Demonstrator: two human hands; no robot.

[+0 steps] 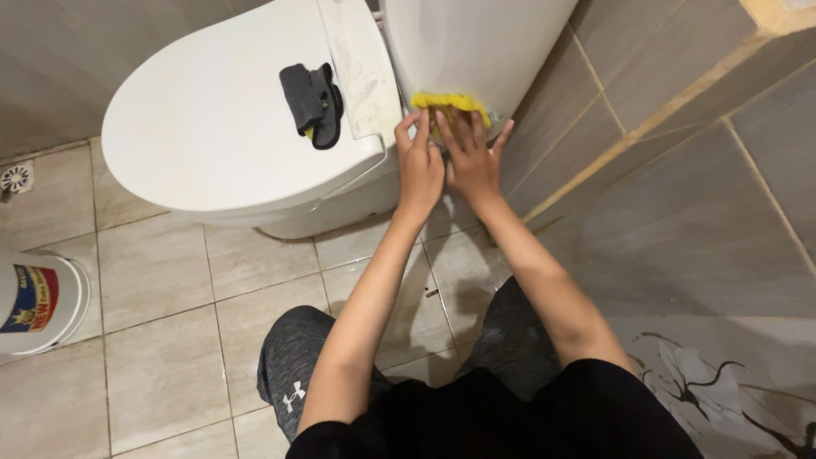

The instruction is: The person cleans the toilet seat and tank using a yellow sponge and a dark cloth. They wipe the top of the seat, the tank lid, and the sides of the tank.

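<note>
Nearest the camera, the person's knees in grey trousers (293, 357) rest on the tiled floor (161, 289), with a white bucket (34, 302) at the floor's left edge. Both forearms reach forward side by side. The left hand (419, 166) and the right hand (470, 157) lie flat with fingers spread, their inner edges touching, pressing a yellow cloth (449, 104) against the lower front of the white toilet tank (476, 42), close to the grey tiled wall (680, 170) on the right. Only the cloth's top edge shows above the fingertips. Just left of the hands, a dark grey cloth (310, 102) lies folded on the closed toilet lid (212, 127), near its hinge edge. A floor drain (14, 178) sits at the far left.
</note>
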